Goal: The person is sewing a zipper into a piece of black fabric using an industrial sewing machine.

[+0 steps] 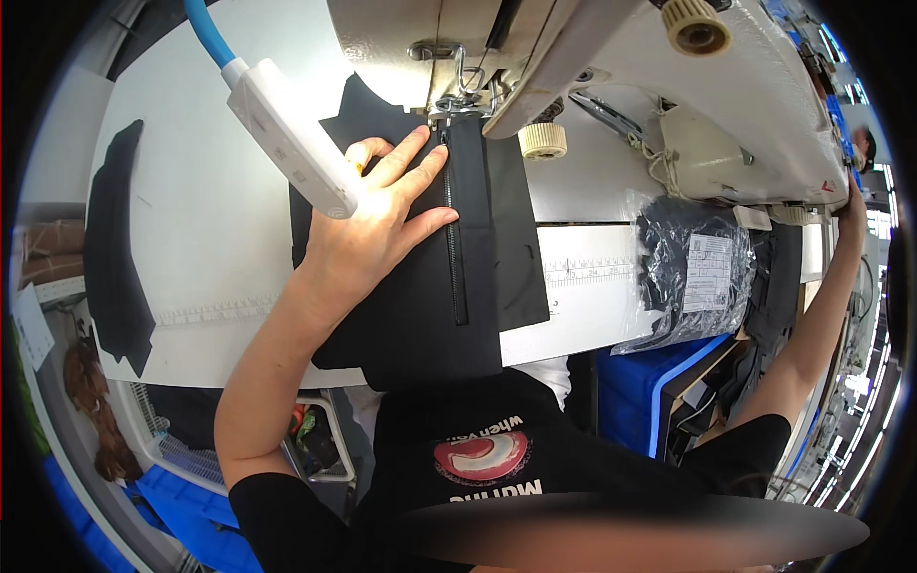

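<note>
Left hand (382,215) flat on black fabric (420,315), pale-labelled plastic bag (690,272) perhaps rightward.

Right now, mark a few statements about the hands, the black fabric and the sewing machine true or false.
1. The left hand lies flat on the black fabric. True.
2. A red zipper runs across the fabric. False: the zipper is black and runs lengthwise toward the presser foot.
3. The right hand rests on the fabric beside the left. False: it reaches far to the right, at the end of the sewing machine.
4. A blue bin sits below the table edge. True.
5. A white lamp head on a blue hose hangs over the table. True.
</note>
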Motion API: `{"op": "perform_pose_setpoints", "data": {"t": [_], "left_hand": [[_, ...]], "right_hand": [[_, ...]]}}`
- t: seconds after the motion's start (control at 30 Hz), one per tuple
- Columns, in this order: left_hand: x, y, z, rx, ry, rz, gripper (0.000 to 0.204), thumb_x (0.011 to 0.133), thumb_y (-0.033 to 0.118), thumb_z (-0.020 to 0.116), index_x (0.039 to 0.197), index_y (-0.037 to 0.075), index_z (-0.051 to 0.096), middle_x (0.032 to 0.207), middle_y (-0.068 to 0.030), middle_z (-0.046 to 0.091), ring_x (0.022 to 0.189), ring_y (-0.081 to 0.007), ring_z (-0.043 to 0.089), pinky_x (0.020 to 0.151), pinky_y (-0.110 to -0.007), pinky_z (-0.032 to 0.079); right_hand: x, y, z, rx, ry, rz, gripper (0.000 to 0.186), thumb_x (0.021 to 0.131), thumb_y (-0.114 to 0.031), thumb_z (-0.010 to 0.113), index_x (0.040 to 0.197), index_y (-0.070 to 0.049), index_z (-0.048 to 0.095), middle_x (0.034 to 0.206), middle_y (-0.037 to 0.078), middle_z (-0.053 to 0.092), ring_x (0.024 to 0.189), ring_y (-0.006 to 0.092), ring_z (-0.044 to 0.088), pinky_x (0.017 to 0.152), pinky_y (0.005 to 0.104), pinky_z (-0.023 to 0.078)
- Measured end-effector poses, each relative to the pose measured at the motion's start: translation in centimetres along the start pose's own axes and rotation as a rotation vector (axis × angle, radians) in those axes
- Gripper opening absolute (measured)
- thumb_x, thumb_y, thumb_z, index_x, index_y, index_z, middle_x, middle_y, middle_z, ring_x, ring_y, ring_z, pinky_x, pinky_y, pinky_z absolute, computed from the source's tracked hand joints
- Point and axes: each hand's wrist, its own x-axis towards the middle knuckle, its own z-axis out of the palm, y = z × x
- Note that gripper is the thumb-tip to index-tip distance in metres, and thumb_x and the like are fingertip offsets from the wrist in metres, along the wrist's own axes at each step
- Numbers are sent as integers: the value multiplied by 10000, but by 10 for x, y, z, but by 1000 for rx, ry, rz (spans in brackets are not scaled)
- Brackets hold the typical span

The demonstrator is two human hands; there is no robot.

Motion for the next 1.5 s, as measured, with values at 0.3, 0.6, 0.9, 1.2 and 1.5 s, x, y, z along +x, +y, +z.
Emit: {"op": "perform_pose_setpoints", "data": {"t": [0.3,0.6,0.9,1.2,1.5], "left_hand": [[1,0,-2,48,17,37,562,744,391,752,1222,116,646,1327,-17,584,1045,-245,547,1016,-529,314],[1,1,-2,22,7,15,570,746,398,749,1230,117,641,1328,-19,582,1053,-257,548,1015,-531,315],[0,0,0,2,8,5,574,754,402,743,1250,136,629,1338,-16,575,1071,-266,549,1029,-554,296],[-1,1,1,20,10,3,574,765,422,732,1251,134,625,1354,-13,563,1075,-263,554,1025,-574,290],[0,2,1,45,71,46,556,721,359,774,1198,103,647,1263,-45,616,1010,-257,563,891,-452,403]], "right_hand": [[13,19,-13,164,-30,-2,431,980,-327,526,1298,-37,535,1242,111,615,1100,238,613,943,398,498],[3,26,-10,279,-19,-66,388,968,-219,563,1273,18,529,1219,133,615,1107,239,605,973,376,480],[-29,15,8,265,-9,-76,401,977,-305,546,1244,-6,556,1175,129,640,1066,240,622,919,387,509],[-82,64,35,462,348,-328,386,967,-259,567,1204,45,570,1197,147,605,1027,237,615,906,382,503],[-407,37,263,-469,-923,-1204,393,818,-156,718,1175,-39,604,1239,133,592,1154,306,543,987,407,408]]}}
